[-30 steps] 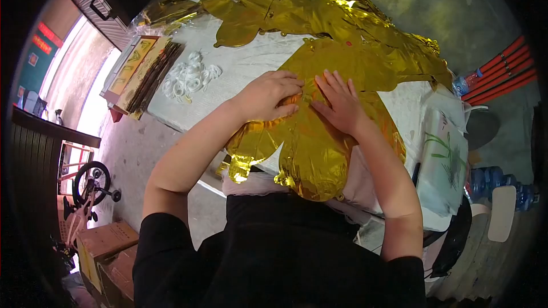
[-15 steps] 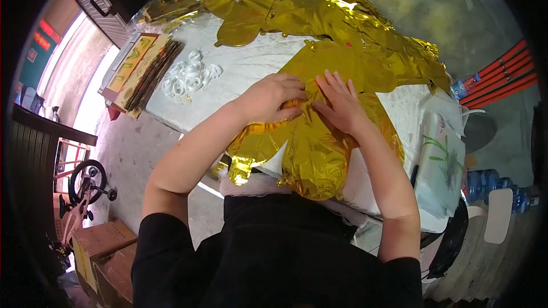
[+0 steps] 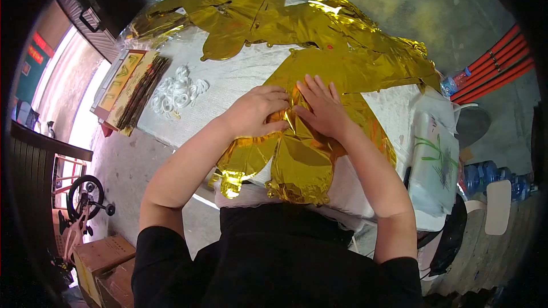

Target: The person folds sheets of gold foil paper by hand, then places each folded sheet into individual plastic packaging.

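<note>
Flat gold foil balloons (image 3: 311, 67) lie on the white-covered table, their lobed ends overlapping. The nearest foil balloon (image 3: 302, 165) reaches down to the table's front edge, close to my body. My left hand (image 3: 257, 111) has its fingers curled over this foil, thumb below and fingers above, with a crumpled fold between them. Just right of it, my right hand (image 3: 324, 109) rests on the same foil, fingers stretched out and thumb apart. A shiny crease rises between the two hands. What lies under the palms is hidden.
Coils of white ribbon (image 3: 180, 92) and a stack of printed card packs (image 3: 128, 88) sit at the table's left. A clear plastic package (image 3: 431, 157) lies at the right edge. Beyond are red poles (image 3: 494, 65), water bottles (image 3: 485, 177), cardboard boxes (image 3: 105, 256) and a small bicycle (image 3: 83, 205).
The whole view has shifted, so the table and both hands sit slightly further left. The foil between my hands is creased more sharply, and its near part is smoother. Both hands stay on the foil.
</note>
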